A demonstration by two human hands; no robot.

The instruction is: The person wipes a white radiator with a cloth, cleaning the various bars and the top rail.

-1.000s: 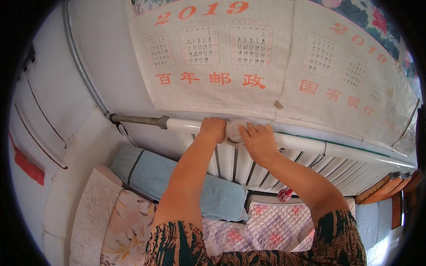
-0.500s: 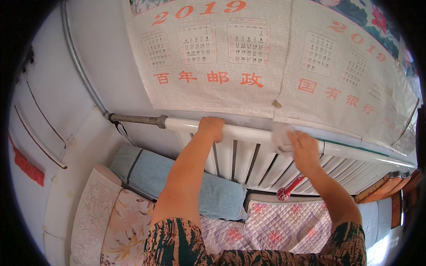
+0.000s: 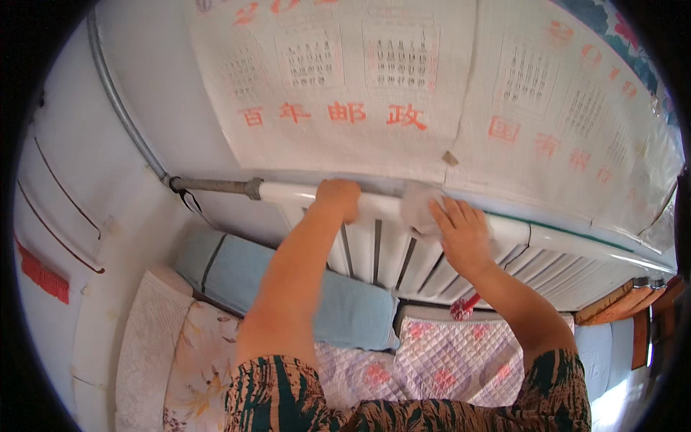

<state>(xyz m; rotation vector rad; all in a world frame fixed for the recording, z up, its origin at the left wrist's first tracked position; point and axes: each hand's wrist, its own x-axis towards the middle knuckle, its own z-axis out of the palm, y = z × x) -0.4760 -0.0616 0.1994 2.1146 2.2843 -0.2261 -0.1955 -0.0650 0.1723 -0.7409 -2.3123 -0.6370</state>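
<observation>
A white wall radiator with a rounded top pipe and upright columns runs across the middle of the view. Over its top pipe, left of centre, my left hand is curled, its fingers closed around the pipe. Further right, my right hand presses a pale cloth against the top of the radiator. The cloth is bunched and smeared by motion. Below my right forearm, a red-handled thing with a speckled round end hangs in front of the columns; part of it is hidden.
Cloth calendars hang on the wall above the radiator. A grey pipe joins its left end. Below lie a blue bolster and a quilted floral cover. A red brush hangs at far left.
My right hand and the cloth have slid left along the radiator's top, closer to my left hand. My left hand keeps its grip. The view has shifted slightly.
</observation>
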